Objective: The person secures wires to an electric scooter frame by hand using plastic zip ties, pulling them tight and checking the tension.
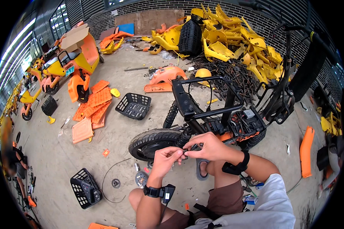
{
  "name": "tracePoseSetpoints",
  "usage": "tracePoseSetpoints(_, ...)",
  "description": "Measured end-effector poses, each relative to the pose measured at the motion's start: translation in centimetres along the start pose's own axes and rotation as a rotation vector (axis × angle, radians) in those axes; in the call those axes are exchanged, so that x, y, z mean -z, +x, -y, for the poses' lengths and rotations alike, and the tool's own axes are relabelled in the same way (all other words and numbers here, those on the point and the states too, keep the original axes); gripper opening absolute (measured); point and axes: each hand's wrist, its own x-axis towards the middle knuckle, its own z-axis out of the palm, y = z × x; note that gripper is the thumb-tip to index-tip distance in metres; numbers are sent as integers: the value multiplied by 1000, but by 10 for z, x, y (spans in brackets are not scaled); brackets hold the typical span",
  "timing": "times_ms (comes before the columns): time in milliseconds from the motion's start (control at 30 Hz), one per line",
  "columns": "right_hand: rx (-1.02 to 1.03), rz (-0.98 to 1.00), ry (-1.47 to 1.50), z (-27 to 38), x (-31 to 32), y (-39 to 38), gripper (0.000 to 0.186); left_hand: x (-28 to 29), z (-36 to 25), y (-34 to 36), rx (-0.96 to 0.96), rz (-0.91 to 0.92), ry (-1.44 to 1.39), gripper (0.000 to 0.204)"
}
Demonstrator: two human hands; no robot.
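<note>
Both my hands meet in front of a stripped scooter frame (183, 101), over the rear wheel's (149, 143) right side. A small dark part (185, 151), too small to name, sits between the fingertips. My left hand (165, 159) is closed in a pinch on its left side. From the right, my right hand (207, 148) pinches the same part, with thumb and forefinger together. Just behind the hands are the frame's shock absorber (184, 136) and the tyre. Exposed wiring and electrical parts (242, 124) fill the frame's middle.
Black baskets (133, 105) (85, 187), a sprocket (116, 183) and a cable (103, 178) lie on the floor. Orange panels (95, 101) are stacked to the left; yellow ones (221, 38) are heaped behind. Parked scooters (74, 61) and another person (19, 164) are at left. An orange panel (306, 152) lies right.
</note>
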Motion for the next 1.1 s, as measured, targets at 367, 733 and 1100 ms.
tracePoseSetpoints(367, -107, -71, -107, 37, 60, 37, 23, -1, 0, -3, 23, -174, 7, 15)
tracePoseSetpoints(733, 319, -113, -637, 17, 70, 83, 17, 0, 20, 4, 162, -132, 254, 20)
tracePoseSetpoints(1100, 255, 0, -738, 28, 72, 86, 15, 4, 19, 1, 158, -122, 326, 23)
